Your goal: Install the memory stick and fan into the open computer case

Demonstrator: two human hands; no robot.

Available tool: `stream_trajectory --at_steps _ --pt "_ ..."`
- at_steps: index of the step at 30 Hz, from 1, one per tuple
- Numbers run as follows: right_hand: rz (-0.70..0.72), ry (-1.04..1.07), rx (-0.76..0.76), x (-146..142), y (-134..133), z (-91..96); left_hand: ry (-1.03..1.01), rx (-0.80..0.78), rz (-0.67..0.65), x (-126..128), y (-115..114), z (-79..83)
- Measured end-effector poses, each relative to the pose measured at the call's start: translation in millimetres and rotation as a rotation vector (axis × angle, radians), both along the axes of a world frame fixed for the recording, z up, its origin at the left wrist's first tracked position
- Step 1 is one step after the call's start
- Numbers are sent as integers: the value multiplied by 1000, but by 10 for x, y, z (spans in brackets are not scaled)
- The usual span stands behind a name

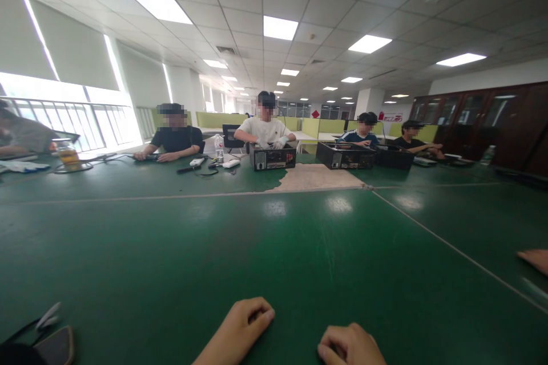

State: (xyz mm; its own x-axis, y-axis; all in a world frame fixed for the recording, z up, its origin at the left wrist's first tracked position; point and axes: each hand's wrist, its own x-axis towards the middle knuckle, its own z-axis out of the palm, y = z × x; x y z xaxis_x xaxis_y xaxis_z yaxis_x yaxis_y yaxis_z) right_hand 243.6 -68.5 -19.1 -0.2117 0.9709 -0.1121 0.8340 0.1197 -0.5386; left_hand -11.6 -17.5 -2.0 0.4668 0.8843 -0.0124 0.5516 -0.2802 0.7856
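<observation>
My left hand rests on the green table near its front edge, fingers curled into a loose fist with nothing visible in it. My right hand lies just to the right of it, also curled closed, and partly cut off by the bottom of the picture. The two hands are a short way apart and touch nothing but the tabletop.
Across the table several people sit; one in white gloves works on a black computer case. More black cases stand to the right. A water bottle, cables and a jar lie far left. Another person's fingers show at the right edge. A dark object sits bottom left.
</observation>
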Motion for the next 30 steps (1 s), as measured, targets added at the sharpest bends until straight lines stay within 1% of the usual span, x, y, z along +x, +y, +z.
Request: stream_trajectory --at_steps 5,9,18,30 --pt "13 29 30 17 -7 -40 -4 5 -7 5 -5 12" --pt "10 13 37 19 -4 -68 -2 5 -12 6 -14 22" --pt "-32 -23 33 -2 -24 -40 -9 12 -3 17 9 -32" --pt "-32 28 53 12 -39 -66 -1 15 -5 15 21 -60"
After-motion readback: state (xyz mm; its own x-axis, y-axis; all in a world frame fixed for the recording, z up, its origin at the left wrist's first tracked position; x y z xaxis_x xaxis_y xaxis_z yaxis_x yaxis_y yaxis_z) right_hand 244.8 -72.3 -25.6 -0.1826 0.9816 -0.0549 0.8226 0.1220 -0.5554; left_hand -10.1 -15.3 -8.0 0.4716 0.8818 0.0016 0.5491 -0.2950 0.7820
